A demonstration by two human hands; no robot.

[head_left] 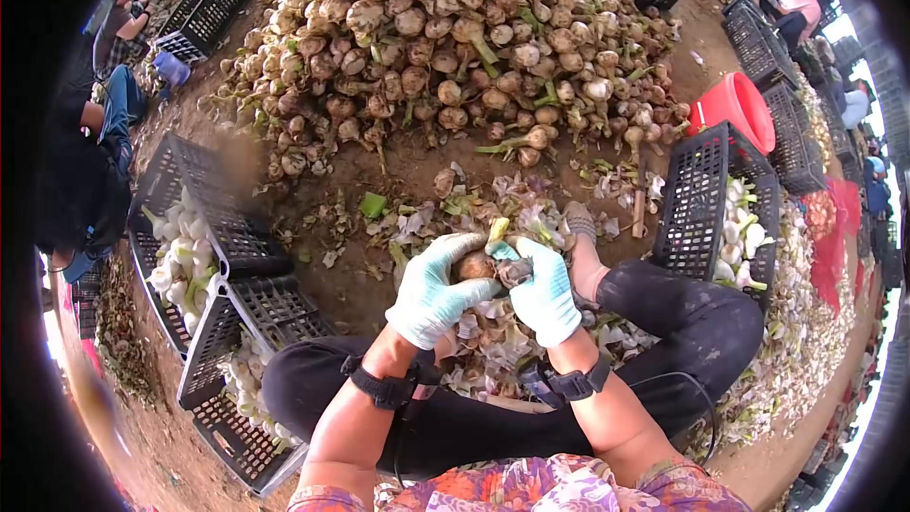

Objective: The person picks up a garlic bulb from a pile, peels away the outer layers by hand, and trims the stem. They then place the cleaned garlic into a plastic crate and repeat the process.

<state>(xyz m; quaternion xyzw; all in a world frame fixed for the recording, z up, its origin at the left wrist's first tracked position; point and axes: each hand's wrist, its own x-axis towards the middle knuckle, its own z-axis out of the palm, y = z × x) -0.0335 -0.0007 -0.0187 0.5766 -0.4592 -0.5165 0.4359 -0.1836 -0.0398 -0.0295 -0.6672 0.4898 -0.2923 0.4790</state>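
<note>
Both my hands wear pale gloves with darkened fingertips and meet in front of my lap. My left hand (438,289) is wrapped round a brownish garlic bulb (474,267). Pressed against the bulb's right side is my right hand (538,290), its fingers closed at the short yellow-green stem (499,229). The fingers partly hide the bulb. Below and around the hands, loose garlic skins (498,351) lie on the ground between my bent legs.
A big heap of unpeeled garlic (455,47) rises ahead. Black crates with white bulbs stand at left (180,166) and right (692,199), near a red bucket (735,112). People sit at far left (118,33) and upper right (801,5).
</note>
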